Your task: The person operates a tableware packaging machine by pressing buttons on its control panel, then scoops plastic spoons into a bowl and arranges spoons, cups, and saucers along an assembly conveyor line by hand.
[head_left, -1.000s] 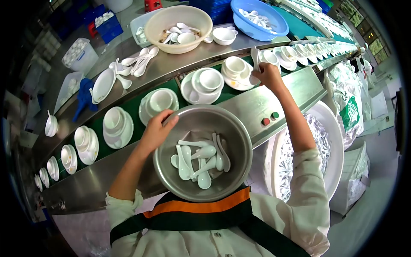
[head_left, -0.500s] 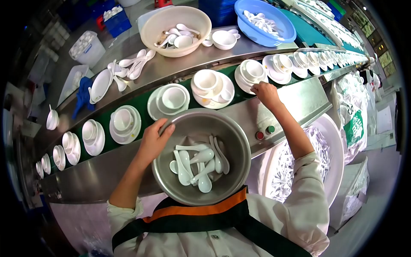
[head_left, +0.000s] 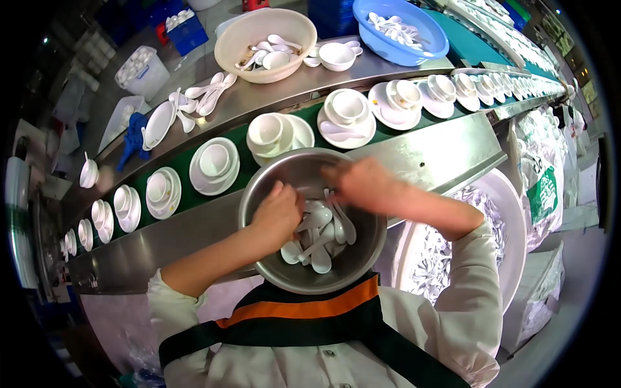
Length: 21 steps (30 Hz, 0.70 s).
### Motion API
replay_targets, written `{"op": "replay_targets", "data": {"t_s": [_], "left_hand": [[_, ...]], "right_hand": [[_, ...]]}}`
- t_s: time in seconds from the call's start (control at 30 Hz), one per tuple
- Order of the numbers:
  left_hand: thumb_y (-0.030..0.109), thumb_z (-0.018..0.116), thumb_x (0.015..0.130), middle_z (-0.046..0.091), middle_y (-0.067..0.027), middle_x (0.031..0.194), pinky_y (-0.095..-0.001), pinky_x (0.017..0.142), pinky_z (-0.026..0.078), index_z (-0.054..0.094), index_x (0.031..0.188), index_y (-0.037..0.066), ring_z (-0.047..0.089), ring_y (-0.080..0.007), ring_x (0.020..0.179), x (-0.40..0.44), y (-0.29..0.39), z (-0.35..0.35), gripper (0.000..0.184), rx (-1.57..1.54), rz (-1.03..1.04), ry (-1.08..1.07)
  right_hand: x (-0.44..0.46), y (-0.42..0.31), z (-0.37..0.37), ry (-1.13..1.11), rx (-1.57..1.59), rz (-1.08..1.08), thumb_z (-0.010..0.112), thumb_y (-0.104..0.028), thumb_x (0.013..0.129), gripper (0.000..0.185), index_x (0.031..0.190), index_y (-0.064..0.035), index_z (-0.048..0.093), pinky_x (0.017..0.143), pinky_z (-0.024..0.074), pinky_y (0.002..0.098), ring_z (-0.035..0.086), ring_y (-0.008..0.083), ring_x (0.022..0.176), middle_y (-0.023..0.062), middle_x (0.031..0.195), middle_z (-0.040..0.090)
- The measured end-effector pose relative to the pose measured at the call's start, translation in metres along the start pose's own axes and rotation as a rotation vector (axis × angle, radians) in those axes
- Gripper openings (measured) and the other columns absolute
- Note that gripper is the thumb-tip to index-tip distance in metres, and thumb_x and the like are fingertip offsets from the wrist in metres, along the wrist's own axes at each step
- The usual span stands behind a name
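Observation:
A steel basin rests against the front of my apron, with several white spoons inside. My left hand reaches into its left side. Its fingers are curled together at the spoons, and the fingertips are hidden. Over the right side of the basin is my right hand, smeared by motion, close to the upright spoon handles; its fingers cannot be made out. Beyond the basin, a place setting of stacked white dishes has a spoon across its front.
A green belt carries several dish settings past me. On the steel ledge behind stand a cream basin, a blue basin, an oval dish and loose spoons. At my right is a large tub of wrapped-looking pieces.
My right hand has come back from a dish setting to the basin. My left hand has left the rim and gone inside. The settings have shifted left along the belt.

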<state>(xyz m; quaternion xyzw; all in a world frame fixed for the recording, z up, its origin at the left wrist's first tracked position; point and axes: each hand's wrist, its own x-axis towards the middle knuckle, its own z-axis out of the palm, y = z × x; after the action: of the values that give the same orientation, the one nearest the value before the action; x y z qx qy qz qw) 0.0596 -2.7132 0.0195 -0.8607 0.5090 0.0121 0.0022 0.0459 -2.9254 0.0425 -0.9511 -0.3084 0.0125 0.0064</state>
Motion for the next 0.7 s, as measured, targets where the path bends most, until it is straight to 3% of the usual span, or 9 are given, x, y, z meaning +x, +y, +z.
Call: {"op": "replay_targets", "data": {"t_s": [0.07,0.13,0.2,0.33,0.37,0.43,0.53,0.6,0.7], "left_hand": [[0.022,0.076,0.054,0.055,-0.0175,0.099,-0.0383,0.088,0.034,0.051,0.091,-0.004,0.048,-0.0285,0.096,0.001,0.001,0.012,0.052,-0.261,0.006,-0.256],[0.021,0.072,0.060,0.058,-0.0175,0.089,-0.0382,0.081,0.039,0.053,0.086,-0.001,0.053,-0.0311,0.088,0.002,-0.003,0.013,0.039,-0.284,-0.040,-0.229],[0.020,0.066,0.066,0.058,-0.0175,0.078,-0.0398,0.072,0.043,0.055,0.084,0.002,0.055,-0.0336,0.078,-0.002,-0.011,0.015,0.027,-0.450,-0.101,-0.385],[0.016,0.059,0.075,0.058,-0.0157,0.073,-0.0393,0.065,0.045,0.058,0.087,0.001,0.057,-0.0323,0.068,-0.011,-0.032,0.007,0.019,-0.712,0.080,-0.095],[0.017,0.055,0.081,0.057,-0.0085,0.068,-0.0303,0.059,0.045,0.058,0.088,0.003,0.056,-0.0196,0.061,-0.013,-0.036,-0.006,0.016,-0.897,-0.014,-0.155],[0.017,0.054,0.084,0.056,-0.0042,0.067,-0.0254,0.057,0.043,0.058,0.087,0.003,0.053,-0.0132,0.060,-0.013,-0.042,-0.021,0.016,-1.084,-0.133,-0.041],[0.018,0.048,0.089,0.051,0.0038,0.065,-0.0163,0.053,0.038,0.057,0.085,0.004,0.047,-0.0023,0.059,-0.001,-0.065,-0.025,0.017,-1.344,-0.359,0.296],[0.017,0.047,0.089,0.051,0.0029,0.063,-0.0168,0.049,0.035,0.055,0.082,0.004,0.044,-0.0028,0.056,0.016,-0.081,-0.012,0.017,-1.383,-0.398,0.455],[0.014,0.048,0.088,0.052,0.0011,0.064,-0.0169,0.051,0.035,0.056,0.083,0.002,0.045,-0.0030,0.057,0.038,-0.079,0.018,0.015,-1.497,-0.411,0.438]], "right_hand": [[-0.003,-0.030,0.016,-0.385,-0.136,-0.026,0.063,-0.040,0.073,0.053,0.106,-0.0003,0.049,0.058,0.0478,0.0346,0.062,0.0266,0.069,0.0123,0.079,0.062],[-0.004,-0.035,0.017,-0.435,-0.014,0.008,0.064,-0.038,0.073,0.053,0.107,-0.0010,0.048,0.059,0.0477,0.0356,0.062,0.0273,0.070,0.0127,0.079,0.061],[-0.008,-0.037,0.019,-0.488,0.117,0.061,0.065,-0.036,0.073,0.052,0.108,-0.0016,0.047,0.061,0.0477,0.0366,0.062,0.0280,0.071,0.0131,0.078,0.061],[-0.030,-0.022,-0.004,-0.147,0.496,0.221,0.065,-0.021,0.072,0.042,0.107,-0.0088,0.046,0.063,0.0474,0.0366,0.061,0.0291,0.072,0.0140,0.077,0.060],[-0.031,-0.018,-0.018,0.018,0.608,0.263,0.064,-0.016,0.072,0.040,0.107,-0.0109,0.046,0.063,0.0472,0.0366,0.061,0.0291,0.071,0.0140,0.076,0.060],[-0.030,0.001,-0.035,0.225,0.730,0.448,0.061,-0.010,0.071,0.033,0.101,-0.0104,0.049,0.056,0.0457,0.0356,0.060,0.0260,0.061,0.0119,0.069,0.058],[-0.007,0.046,-0.033,0.466,0.440,0.475,0.062,-0.010,0.068,0.029,0.096,-0.0099,0.053,0.054,0.0458,0.0361,0.060,0.0257,0.061,0.0113,0.066,0.058],[0.019,0.076,-0.006,0.430,0.135,0.493,0.060,-0.010,0.069,0.031,0.098,-0.0108,0.053,0.056,0.0475,0.0378,0.061,0.0258,0.065,0.0115,0.067,0.059],[0.056,0.102,0.064,0.215,-0.105,0.515,0.054,-0.007,0.072,0.030,0.102,-0.0111,0.053,0.058,0.0494,0.0383,0.062,0.0258,0.070,0.0106,0.078,0.060]]}}
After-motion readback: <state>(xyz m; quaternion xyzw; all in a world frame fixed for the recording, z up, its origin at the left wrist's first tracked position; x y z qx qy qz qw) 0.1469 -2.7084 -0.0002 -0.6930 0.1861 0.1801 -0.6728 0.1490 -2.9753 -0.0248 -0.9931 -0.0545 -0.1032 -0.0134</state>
